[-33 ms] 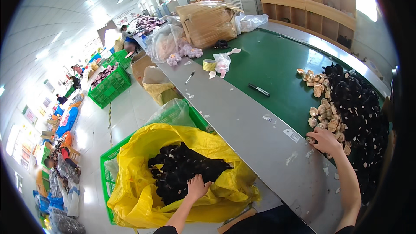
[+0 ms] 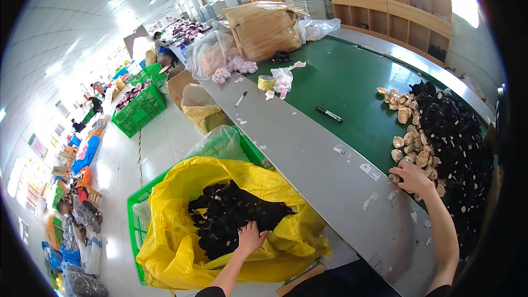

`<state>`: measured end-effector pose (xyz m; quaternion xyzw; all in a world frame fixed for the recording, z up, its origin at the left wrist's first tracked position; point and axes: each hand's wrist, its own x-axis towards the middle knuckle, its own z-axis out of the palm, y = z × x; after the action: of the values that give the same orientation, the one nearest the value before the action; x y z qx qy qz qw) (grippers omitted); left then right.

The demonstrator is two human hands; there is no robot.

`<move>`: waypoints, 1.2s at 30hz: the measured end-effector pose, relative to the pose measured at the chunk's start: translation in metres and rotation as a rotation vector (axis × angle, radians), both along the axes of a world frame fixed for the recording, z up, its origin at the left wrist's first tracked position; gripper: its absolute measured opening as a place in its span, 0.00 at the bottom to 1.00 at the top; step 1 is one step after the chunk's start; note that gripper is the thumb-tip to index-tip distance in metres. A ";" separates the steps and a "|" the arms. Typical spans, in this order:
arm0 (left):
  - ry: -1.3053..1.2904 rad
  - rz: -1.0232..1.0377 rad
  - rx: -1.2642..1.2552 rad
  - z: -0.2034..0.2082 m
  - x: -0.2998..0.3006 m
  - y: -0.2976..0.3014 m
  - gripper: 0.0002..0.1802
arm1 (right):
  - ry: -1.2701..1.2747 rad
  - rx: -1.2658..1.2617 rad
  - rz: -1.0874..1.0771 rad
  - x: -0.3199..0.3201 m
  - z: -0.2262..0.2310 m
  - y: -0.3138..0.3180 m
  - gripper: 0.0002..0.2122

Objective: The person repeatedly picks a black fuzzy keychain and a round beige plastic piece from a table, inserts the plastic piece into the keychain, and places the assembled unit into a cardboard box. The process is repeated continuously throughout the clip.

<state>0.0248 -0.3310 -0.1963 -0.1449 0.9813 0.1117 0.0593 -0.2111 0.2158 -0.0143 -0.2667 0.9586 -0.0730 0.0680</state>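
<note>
My left hand (image 2: 251, 238) lies with its fingers outstretched on a heap of black fuzzy pieces (image 2: 231, 212) with small pale spots. That heap fills a yellow plastic bag (image 2: 165, 225), set inside a green crate (image 2: 137, 203). On the work table's right side, my right hand (image 2: 413, 179) curls its fingers down over a small beige, cup-like fabric piece (image 2: 394, 177). More beige pieces (image 2: 422, 158) lie beyond its fingertips. Beside them rises a large pile of black pieces with pale spots (image 2: 456, 132). What sits under the right palm is hidden.
On the green-topped table (image 2: 352, 82) with its grey metal edge (image 2: 308, 168) lie a black marker (image 2: 329, 114), a pen (image 2: 241, 98) and a tape roll (image 2: 265, 82). A wrapped carton (image 2: 264, 30) stands at the far end. Green crates (image 2: 140, 110) and several people are farther left.
</note>
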 end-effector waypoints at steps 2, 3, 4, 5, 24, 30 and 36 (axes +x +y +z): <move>0.066 -0.034 -0.068 -0.010 0.009 -0.009 0.41 | 0.042 -0.063 0.033 -0.006 -0.007 -0.002 0.19; 0.047 -0.035 -0.026 -0.006 0.004 -0.006 0.39 | 0.059 -0.073 0.023 -0.003 -0.006 0.006 0.19; 0.027 -0.048 0.022 0.007 -0.006 -0.002 0.36 | 0.132 -0.093 -0.007 -0.004 -0.008 0.015 0.20; -0.007 -0.063 0.061 0.022 -0.009 0.004 0.34 | 0.201 -0.237 0.046 -0.004 -0.006 0.022 0.19; 0.516 -0.792 1.106 0.161 -0.043 0.287 0.07 | 0.409 -1.126 -1.023 0.268 0.061 0.163 0.10; 0.479 -0.950 1.246 0.164 -0.049 0.355 0.09 | 0.353 -0.381 -1.000 0.260 0.012 0.161 0.18; 0.270 -0.829 1.407 0.159 -0.039 0.363 0.07 | 0.454 -0.022 -0.922 0.259 -0.010 0.158 0.10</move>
<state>-0.0144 0.0322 -0.0372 0.3145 0.6546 0.6853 0.0543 0.0480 0.3738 -0.0240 0.1739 0.9663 -0.0457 -0.1841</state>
